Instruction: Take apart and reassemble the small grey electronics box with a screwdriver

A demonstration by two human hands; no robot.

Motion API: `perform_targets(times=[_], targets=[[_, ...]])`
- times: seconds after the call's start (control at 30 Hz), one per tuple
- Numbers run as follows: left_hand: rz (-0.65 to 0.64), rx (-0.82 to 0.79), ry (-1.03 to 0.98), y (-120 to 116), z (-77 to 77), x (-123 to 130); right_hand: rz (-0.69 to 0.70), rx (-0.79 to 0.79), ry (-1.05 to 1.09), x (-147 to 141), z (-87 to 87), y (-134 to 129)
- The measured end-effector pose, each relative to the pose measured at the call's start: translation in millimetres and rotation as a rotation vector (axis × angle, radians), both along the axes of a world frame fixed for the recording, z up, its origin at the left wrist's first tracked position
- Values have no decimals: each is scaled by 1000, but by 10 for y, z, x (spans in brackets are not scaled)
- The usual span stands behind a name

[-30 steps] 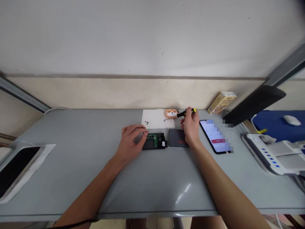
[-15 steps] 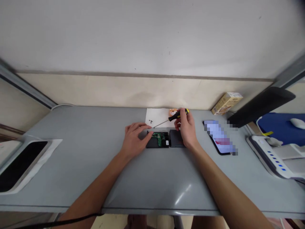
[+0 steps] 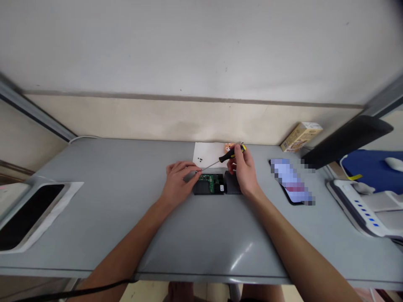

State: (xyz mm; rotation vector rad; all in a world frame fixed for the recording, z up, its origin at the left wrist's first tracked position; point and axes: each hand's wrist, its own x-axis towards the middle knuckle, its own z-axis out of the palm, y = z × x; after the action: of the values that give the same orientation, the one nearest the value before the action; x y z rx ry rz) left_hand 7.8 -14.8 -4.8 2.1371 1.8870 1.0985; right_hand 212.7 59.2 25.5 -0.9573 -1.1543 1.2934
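My right hand (image 3: 244, 170) grips a black and yellow screwdriver (image 3: 227, 155), its shaft slanting down to the left. The screwdriver's tip meets the fingertips of my left hand (image 3: 178, 183), where thumb and index finger come together; what they pinch is too small to make out. Beneath those fingertips lies an open black case with a green circuit board (image 3: 211, 183). Touching its right end is a dark cover (image 3: 232, 183), partly behind my right hand. Several tiny dark screws (image 3: 200, 159) rest on a white sheet (image 3: 208, 150) behind the case.
A phone (image 3: 291, 182) with a lit screen lies right of my right hand. Farther right are a small box (image 3: 301, 136), a black upright object (image 3: 349, 140) and a white power strip (image 3: 362, 207). A dark-screened tablet (image 3: 30, 214) lies far left on the grey table (image 3: 110, 188).
The screwdriver's tip has moved slightly left and down to my left fingertips, and my right hand has shifted left with it. My left thumb and index finger have closed together.
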Motion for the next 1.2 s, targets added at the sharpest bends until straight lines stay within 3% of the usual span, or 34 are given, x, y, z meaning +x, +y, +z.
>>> perform_targets(times=[0.6, 1.2], targets=[[24, -104, 44, -23, 66, 19, 51, 207, -125, 20, -57, 21], [-80, -188, 123, -16, 45, 23, 90, 269, -161, 8, -54, -14]])
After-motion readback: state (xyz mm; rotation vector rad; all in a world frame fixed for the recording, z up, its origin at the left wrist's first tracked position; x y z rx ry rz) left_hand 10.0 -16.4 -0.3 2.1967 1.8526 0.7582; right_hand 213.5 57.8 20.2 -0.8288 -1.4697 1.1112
